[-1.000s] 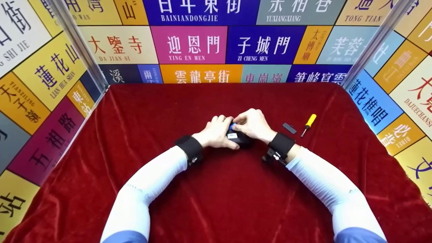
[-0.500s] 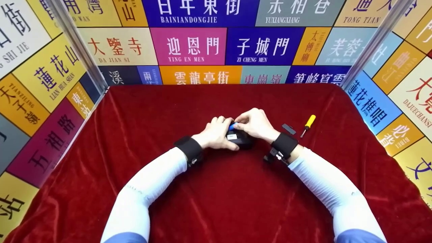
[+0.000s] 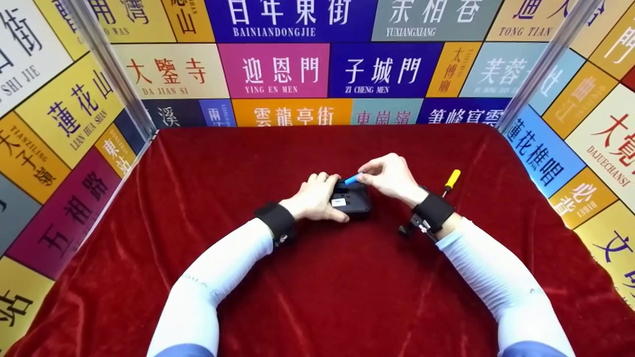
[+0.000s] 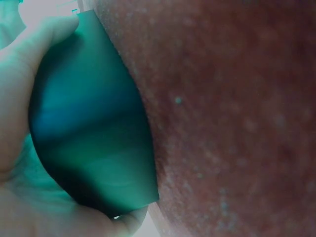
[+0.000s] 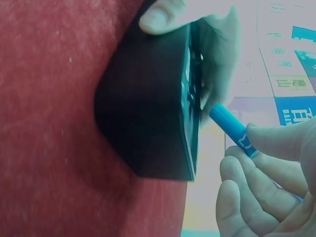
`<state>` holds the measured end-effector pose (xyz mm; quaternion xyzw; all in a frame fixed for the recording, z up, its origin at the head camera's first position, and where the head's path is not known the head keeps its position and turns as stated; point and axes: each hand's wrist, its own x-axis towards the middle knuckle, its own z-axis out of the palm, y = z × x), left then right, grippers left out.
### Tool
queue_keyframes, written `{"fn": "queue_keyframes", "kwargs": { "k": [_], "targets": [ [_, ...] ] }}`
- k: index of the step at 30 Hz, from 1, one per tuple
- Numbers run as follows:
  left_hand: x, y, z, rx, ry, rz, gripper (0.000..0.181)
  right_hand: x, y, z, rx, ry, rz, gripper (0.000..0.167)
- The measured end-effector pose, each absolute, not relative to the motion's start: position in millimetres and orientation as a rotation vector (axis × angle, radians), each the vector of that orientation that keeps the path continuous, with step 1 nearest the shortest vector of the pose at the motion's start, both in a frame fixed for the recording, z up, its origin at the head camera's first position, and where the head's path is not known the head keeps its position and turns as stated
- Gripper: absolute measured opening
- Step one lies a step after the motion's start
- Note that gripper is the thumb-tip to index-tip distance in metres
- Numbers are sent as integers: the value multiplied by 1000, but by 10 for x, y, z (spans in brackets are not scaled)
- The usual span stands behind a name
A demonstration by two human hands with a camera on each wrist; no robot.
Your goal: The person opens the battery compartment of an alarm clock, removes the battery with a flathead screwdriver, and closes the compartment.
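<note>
A black box-like device (image 3: 358, 201) with a white label lies on the red cloth, its slotted, open recess facing up. My left hand (image 3: 315, 197) grips it from the left, thumb on the near side and fingers on the far side. In the left wrist view that hand (image 4: 15, 106) curls round the device's dark curved side (image 4: 94, 113). Between thumb and fingertips my right hand (image 3: 389, 174) pinches a blue cylindrical battery (image 3: 352, 179), tilted above the recess. The right wrist view shows the battery (image 5: 229, 126) apart from the device; a speck of blue shows lower among the fingers.
A yellow-handled screwdriver (image 3: 452, 179) lies to the right, its tip partly behind the right wrist strap (image 3: 433, 213). Red velvet cloth (image 3: 317, 287) covers the table. Panels with printed signs (image 3: 278, 70) stand at the back and both sides.
My right hand has moved up and right, drawing the battery away from the recess, so more of both shows. The small dark flat piece is now mostly hidden by the right wrist. The left hand keeps its hold.
</note>
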<state>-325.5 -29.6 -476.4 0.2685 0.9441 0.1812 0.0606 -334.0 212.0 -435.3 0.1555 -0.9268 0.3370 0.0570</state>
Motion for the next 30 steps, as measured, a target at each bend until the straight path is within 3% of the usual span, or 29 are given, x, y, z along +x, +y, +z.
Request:
{"fn": "queue_keyframes", "kwargs": {
  "k": [30],
  "targets": [
    [-3246,-292,-4767,814,2864,548,115,-3307,3154,-4278,139,-2758,1095,28]
  ]
}}
